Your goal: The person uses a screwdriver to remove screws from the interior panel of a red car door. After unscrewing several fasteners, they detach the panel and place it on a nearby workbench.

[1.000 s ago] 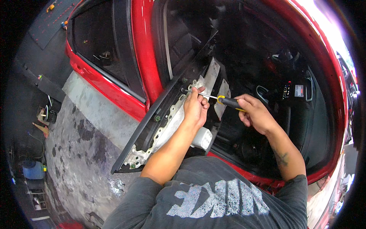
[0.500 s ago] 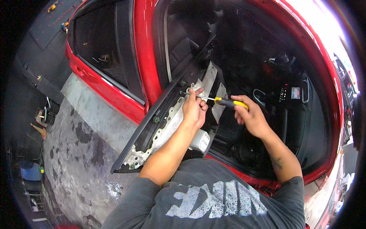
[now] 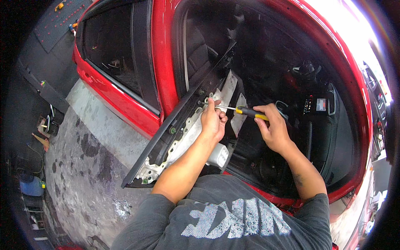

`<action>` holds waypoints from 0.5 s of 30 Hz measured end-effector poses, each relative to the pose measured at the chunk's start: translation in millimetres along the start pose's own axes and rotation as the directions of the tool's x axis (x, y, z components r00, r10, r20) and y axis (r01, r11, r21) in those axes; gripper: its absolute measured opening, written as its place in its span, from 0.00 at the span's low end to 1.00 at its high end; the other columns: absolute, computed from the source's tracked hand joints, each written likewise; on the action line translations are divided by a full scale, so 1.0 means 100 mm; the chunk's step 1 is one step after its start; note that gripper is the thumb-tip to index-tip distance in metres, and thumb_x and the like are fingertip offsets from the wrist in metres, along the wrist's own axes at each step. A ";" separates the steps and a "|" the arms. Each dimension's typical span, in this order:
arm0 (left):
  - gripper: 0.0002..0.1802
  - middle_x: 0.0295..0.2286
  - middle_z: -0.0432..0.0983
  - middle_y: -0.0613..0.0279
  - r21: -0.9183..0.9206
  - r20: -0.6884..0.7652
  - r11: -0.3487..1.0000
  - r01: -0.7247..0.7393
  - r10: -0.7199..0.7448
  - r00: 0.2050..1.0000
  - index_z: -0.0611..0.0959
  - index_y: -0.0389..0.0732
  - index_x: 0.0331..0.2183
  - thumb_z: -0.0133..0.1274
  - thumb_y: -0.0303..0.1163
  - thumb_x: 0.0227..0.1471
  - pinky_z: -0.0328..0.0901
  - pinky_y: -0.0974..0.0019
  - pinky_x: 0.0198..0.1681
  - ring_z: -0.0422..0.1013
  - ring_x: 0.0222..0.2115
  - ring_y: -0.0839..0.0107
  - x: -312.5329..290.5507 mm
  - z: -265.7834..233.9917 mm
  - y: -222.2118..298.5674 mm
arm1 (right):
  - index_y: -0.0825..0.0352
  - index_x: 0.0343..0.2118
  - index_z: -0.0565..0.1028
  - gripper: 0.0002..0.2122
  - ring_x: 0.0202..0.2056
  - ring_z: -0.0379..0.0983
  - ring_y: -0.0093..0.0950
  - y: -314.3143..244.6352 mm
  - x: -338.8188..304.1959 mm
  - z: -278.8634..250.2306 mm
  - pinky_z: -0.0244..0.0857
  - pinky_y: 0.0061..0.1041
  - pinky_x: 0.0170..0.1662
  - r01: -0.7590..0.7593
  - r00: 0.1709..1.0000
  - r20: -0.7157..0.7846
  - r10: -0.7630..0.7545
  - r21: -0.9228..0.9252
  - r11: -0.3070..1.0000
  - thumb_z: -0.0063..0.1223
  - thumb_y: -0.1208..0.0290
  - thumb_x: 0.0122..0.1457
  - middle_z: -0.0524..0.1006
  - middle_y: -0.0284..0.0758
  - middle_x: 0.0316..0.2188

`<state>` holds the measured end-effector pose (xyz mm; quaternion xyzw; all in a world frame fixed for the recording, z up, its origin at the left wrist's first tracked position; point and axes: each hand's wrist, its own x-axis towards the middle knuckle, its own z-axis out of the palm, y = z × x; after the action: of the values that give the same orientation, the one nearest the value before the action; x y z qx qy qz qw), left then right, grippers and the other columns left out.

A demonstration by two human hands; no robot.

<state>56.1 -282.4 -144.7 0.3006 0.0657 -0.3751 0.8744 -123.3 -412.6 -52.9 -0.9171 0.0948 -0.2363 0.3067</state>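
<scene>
So, right hand [image 3: 275, 131] wrapped round screwdriver [image 3: 237, 110] handle | left hand [image 3: 213, 121] pinching its shaft | door panel [image 3: 183, 129] looks light, bendy: support the edges

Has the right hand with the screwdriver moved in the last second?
Barely. The right hand holds the screwdriver at about the same spot against the door trim panel; the left hand steadies its shaft.

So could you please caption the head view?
Right hand drives a screwdriver into a door panel steadied by the left hand.
</scene>
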 end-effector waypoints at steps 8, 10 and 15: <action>0.21 0.22 0.58 0.74 -0.014 0.037 1.000 -0.004 0.004 0.999 0.76 0.38 0.41 0.46 0.48 0.74 0.57 0.71 0.26 0.59 0.22 0.79 0.07 -0.01 -0.03 | 0.69 0.53 0.74 0.17 0.31 0.75 0.25 -0.17 -0.05 -0.02 0.71 0.28 0.37 -0.343 0.939 0.064 0.338 0.260 0.903 0.64 0.67 0.66 0.77 0.35 0.34; 0.21 0.22 0.58 0.74 -0.015 0.033 1.000 -0.009 0.009 0.999 0.76 0.37 0.42 0.44 0.48 0.75 0.58 0.71 0.26 0.59 0.22 0.79 0.06 -0.01 -0.04 | 0.69 0.52 0.75 0.16 0.32 0.75 0.27 -0.06 0.00 -0.14 0.72 0.29 0.39 -0.510 0.860 0.214 0.463 0.343 0.789 0.62 0.68 0.67 0.77 0.36 0.34; 0.21 0.21 0.57 0.74 -0.018 0.062 1.000 -0.017 0.018 0.998 0.76 0.38 0.40 0.44 0.48 0.75 0.58 0.70 0.26 0.58 0.22 0.79 0.02 -0.01 -0.02 | 0.69 0.50 0.76 0.10 0.45 0.76 0.33 -0.06 0.02 -0.08 0.71 0.30 0.47 0.097 0.995 0.004 -0.097 -0.119 0.988 0.56 0.76 0.68 0.73 0.45 0.46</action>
<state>56.6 -284.4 -147.2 0.2815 0.0392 -0.3762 0.8819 -125.5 -412.5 -43.5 -0.9371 0.0643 -0.2455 0.2397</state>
